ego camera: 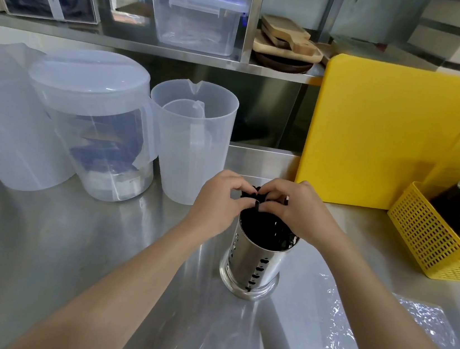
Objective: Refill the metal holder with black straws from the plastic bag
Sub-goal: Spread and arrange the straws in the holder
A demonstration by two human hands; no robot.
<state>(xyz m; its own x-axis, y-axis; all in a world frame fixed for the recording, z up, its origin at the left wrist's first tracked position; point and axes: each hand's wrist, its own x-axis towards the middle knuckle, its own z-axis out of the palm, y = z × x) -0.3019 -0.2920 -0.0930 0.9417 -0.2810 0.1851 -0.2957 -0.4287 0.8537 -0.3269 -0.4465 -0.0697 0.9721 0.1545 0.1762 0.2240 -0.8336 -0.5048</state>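
Metal holder (256,254): upright on steel counter (39,237), filled with black straws (262,228). Left hand (216,202) and right hand (300,210): both above its mouth, fingers pinching straw tops. Plastic bag (371,339): flat, beside the right forearm.

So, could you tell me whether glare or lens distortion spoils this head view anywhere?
Head view: wide-angle bending curves the shelf edge; bright glare streaks the steel counter and sparkles on the plastic bag; both hands, left hand and right hand, and the metal holder stay sharp.

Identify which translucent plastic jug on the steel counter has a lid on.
The middle translucent plastic jug wears a round lid; the open jug nearest the hands doesn't.
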